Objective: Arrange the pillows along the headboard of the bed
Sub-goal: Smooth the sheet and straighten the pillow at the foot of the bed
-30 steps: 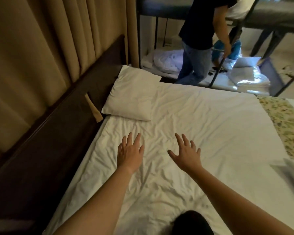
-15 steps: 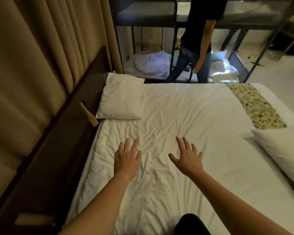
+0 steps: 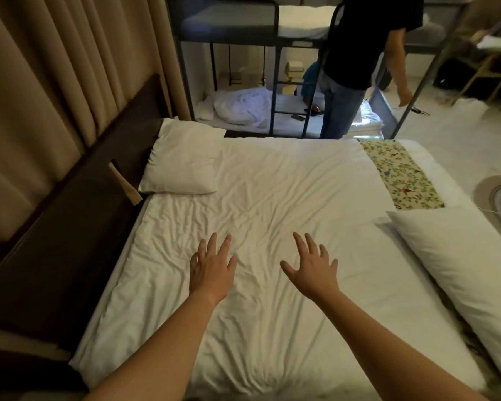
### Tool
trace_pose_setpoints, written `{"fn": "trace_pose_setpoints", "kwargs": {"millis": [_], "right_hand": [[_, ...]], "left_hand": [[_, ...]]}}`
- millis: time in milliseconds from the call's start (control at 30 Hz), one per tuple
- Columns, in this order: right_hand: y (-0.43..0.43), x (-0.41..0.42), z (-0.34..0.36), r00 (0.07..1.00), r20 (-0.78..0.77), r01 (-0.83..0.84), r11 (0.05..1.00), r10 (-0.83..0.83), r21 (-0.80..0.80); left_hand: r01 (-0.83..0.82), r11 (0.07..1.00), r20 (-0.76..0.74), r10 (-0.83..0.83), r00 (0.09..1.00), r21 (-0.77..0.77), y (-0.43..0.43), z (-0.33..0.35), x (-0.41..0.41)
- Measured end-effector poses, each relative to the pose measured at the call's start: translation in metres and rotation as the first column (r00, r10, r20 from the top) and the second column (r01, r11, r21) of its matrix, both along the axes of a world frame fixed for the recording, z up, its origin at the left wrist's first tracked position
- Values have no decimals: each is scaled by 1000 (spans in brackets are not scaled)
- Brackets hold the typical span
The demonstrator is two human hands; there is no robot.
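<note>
Both the left hand (image 3: 212, 269) and right hand (image 3: 313, 267) hover fingers-spread and holding nothing over the sheet (image 3: 272, 183), one pillow (image 3: 182, 162) at the headboard (image 3: 78, 198), second pillow (image 3: 460, 270) far off at bed's foot, likely next.

Dim warm light; wide-angle bend at edges, slight blur lower right.

I have bare sheet (image 3: 278, 186) to pass over through mid-frame; upper-left pillow (image 3: 182, 163) sits beside the headboard (image 3: 70, 227), right-edge pillow (image 3: 463, 273) bars the frame's right side.
</note>
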State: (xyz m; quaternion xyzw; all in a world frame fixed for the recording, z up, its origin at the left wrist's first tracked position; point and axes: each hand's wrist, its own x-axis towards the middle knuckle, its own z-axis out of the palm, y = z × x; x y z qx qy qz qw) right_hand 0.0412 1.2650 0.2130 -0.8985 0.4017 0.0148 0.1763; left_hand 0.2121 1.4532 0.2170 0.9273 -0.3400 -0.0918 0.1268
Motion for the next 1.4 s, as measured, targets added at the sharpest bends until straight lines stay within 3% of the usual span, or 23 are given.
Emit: {"fn": "trace_pose_setpoints", "kwargs": {"millis": [933,1400], "right_hand": [[-53,-232,17,945,-29,324,946,-325,-31],[-189,-379,19,959,-15,281,958,-282,-52]], "left_hand": [[282,959,-51,-282,958,-6,-113,0,-183],[240,971,-48,-239,970,13,-239,-7,-338]]}}
